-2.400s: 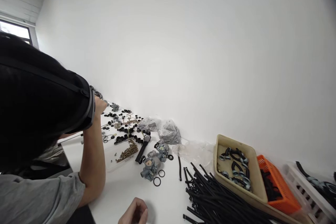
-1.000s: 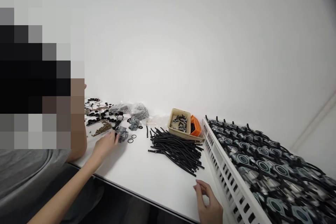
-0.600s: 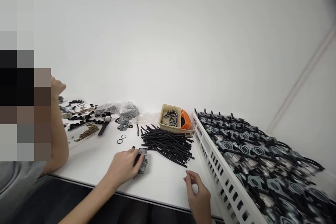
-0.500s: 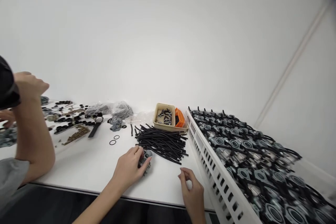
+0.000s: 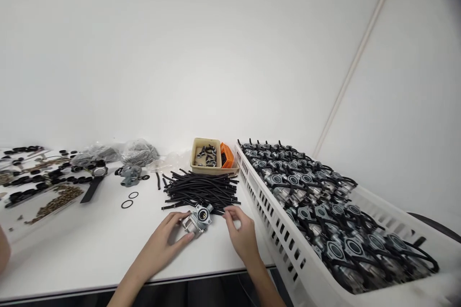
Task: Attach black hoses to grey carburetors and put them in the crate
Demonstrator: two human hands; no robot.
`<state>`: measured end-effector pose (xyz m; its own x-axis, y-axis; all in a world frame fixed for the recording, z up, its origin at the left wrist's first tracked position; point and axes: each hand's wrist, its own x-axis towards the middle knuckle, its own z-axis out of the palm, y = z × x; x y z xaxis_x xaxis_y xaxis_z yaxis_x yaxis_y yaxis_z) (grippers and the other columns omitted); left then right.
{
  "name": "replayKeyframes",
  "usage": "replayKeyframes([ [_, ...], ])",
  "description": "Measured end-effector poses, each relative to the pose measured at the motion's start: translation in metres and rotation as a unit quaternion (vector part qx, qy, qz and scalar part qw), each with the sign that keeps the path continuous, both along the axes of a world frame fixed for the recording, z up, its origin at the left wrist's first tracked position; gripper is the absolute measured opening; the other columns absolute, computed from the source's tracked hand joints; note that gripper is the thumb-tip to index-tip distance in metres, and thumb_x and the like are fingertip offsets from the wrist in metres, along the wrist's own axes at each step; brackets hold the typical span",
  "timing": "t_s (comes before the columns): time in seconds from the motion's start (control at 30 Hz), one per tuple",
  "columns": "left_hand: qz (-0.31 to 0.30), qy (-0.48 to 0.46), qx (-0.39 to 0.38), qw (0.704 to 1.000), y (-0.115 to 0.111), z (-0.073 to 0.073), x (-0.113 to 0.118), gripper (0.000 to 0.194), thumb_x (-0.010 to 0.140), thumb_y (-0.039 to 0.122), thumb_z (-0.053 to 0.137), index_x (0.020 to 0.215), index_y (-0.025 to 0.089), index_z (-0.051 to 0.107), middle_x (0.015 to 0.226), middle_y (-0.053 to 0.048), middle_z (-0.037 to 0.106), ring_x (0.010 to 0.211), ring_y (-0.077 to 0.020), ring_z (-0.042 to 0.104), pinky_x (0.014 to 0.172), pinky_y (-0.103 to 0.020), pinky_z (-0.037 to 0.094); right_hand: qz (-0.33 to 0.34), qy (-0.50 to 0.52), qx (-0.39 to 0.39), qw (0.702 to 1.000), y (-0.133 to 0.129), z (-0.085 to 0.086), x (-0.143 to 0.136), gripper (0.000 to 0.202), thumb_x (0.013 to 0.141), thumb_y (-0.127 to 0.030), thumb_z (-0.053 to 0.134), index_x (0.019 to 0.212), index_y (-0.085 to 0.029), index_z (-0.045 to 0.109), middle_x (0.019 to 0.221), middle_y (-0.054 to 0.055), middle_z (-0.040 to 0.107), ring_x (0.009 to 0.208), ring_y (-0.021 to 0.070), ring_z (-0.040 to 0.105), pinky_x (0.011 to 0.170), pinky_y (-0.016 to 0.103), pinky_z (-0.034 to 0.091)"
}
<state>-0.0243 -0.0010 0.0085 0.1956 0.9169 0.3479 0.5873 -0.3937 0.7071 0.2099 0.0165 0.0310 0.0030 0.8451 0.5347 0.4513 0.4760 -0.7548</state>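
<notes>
My left hand (image 5: 163, 244) is closed around the left side of a small metal carburetor (image 5: 197, 220), which rests on the white table. Its round flanged opening faces up toward me. To the right of it, my right hand (image 5: 242, 234) has thumb and forefinger pinched together at the front edge of a pile of black rubber hoses (image 5: 201, 189). Whatever lies between those fingertips is too small or hidden to make out.
A white slatted crate (image 5: 268, 208) full of carburetors with hoses stands at right. Behind the hoses are a beige bin (image 5: 196, 169) and an orange basket (image 5: 226, 154). Leftward lie two black rings (image 5: 127, 204), a wristwatch (image 5: 94, 184), brass parts (image 5: 57, 201) and bagged parts (image 5: 139, 153).
The view has swung right, leaving only a sliver of the other person's arm at the left edge. My right hand has come closer to the carburetor, whose opening shows more fully.
</notes>
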Motion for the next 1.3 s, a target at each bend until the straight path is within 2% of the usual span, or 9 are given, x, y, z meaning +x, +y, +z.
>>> replayKeyframes([
  [0.17, 0.038, -0.018, 0.015, 0.999, 0.003, -0.004, -0.004, 0.033, 0.083, 0.050, 0.056, 0.104, 0.026, 0.065, 0.125, -0.007, 0.057, 0.118, -0.0262, 0.053, 0.102, -0.042, 0.042, 0.029, -0.003, -0.014, 0.999, 0.067, 0.040, -0.018, 0.018, 0.085, -0.025, 0.050, 0.093, -0.018, 0.065, 0.086, 0.005, 0.072, 0.077, 0.0173, 0.069, 0.072, 0.027, 0.054],
  [0.3, 0.018, -0.036, -0.005, 0.999, 0.003, -0.003, -0.003, 0.034, 0.083, 0.049, 0.056, 0.106, 0.025, 0.063, 0.125, -0.007, 0.059, 0.115, -0.0260, 0.055, 0.101, -0.041, 0.043, -0.063, -0.147, -0.054, 0.986, 0.146, 0.062, -0.041, 0.026, 0.089, -0.020, 0.044, 0.104, -0.017, 0.065, 0.100, 0.007, 0.072, 0.092, 0.0152, 0.068, 0.086, 0.025, 0.050],
  [0.33, 0.012, -0.041, -0.019, 0.999, 0.003, -0.003, -0.003, 0.035, 0.084, 0.049, 0.056, 0.107, 0.024, 0.062, 0.124, -0.007, 0.060, 0.114, -0.0257, 0.056, 0.100, -0.041, 0.043, -0.082, -0.222, -0.074, 0.969, 0.164, 0.065, -0.048, 0.028, 0.090, -0.019, 0.043, 0.109, -0.019, 0.064, 0.105, 0.006, 0.071, 0.098, 0.0149, 0.066, 0.088, 0.024, 0.049],
  [0.53, 0.007, -0.075, -0.055, 0.996, 0.004, -0.002, -0.002, 0.036, 0.081, 0.050, 0.058, 0.106, 0.023, 0.061, 0.117, -0.007, 0.064, 0.108, -0.0259, 0.058, 0.097, -0.039, 0.044, -0.083, -0.341, -0.109, 0.930, 0.236, 0.064, -0.079, 0.025, 0.084, -0.014, 0.055, 0.104, -0.011, 0.069, 0.109, 0.018, 0.069, 0.106, 0.0274, 0.063, 0.089, 0.034, 0.048],
  [0.7, 0.007, -0.074, -0.064, 0.995, 0.004, 0.000, 0.000, 0.038, 0.082, 0.050, 0.058, 0.110, 0.024, 0.057, 0.118, -0.008, 0.063, 0.108, -0.0254, 0.057, 0.097, -0.038, 0.043, -0.080, -0.395, -0.110, 0.908, 0.262, 0.054, -0.097, 0.025, 0.079, -0.011, 0.062, 0.103, -0.007, 0.069, 0.111, 0.022, 0.067, 0.117, 0.0303, 0.056, 0.093, 0.036, 0.046],
  [0.87, 0.013, -0.088, -0.069, 0.994, 0.001, 0.006, 0.001, 0.042, 0.083, 0.050, 0.056, 0.116, 0.024, 0.052, 0.121, -0.007, 0.061, 0.111, -0.0225, 0.054, 0.099, -0.035, 0.040, -0.101, -0.387, -0.141, 0.906, 0.277, 0.045, -0.103, 0.024, 0.085, -0.010, 0.056, 0.106, -0.006, 0.066, 0.110, 0.021, 0.067, 0.107, 0.0274, 0.063, 0.087, 0.040, 0.050],
  [1.07, 0.035, -0.096, -0.066, 0.993, 0.000, 0.007, 0.002, 0.041, 0.083, 0.051, 0.056, 0.112, 0.023, 0.053, 0.118, -0.006, 0.062, 0.107, -0.0217, 0.056, 0.095, -0.033, 0.042, -0.083, -0.302, -0.123, 0.942, 0.275, 0.044, -0.095, 0.026, 0.079, -0.004, 0.056, 0.102, -0.008, 0.067, 0.104, 0.023, 0.068, 0.099, 0.0287, 0.065, 0.083, 0.036, 0.049],
  [1.2, 0.039, -0.102, -0.050, 0.993, 0.000, 0.006, 0.002, 0.039, 0.081, 0.050, 0.058, 0.110, 0.023, 0.055, 0.114, -0.006, 0.063, 0.104, -0.0211, 0.057, 0.092, -0.032, 0.044, -0.059, -0.198, -0.064, 0.976, 0.269, 0.047, -0.088, 0.041, 0.073, -0.005, 0.060, 0.113, -0.014, 0.063, 0.103, 0.015, 0.069, 0.099, 0.0241, 0.064, 0.086, 0.032, 0.047],
  [1.3, 0.038, -0.108, -0.044, 0.992, 0.000, 0.008, 0.002, 0.039, 0.081, 0.050, 0.058, 0.109, 0.022, 0.055, 0.113, -0.006, 0.063, 0.102, -0.0207, 0.057, 0.092, -0.032, 0.044, -0.046, -0.094, -0.024, 0.994, 0.260, 0.048, -0.082, 0.040, 0.073, -0.014, 0.060, 0.113, -0.013, 0.063, 0.100, 0.012, 0.070, 0.096, 0.0224, 0.065, 0.087, 0.031, 0.048],
])
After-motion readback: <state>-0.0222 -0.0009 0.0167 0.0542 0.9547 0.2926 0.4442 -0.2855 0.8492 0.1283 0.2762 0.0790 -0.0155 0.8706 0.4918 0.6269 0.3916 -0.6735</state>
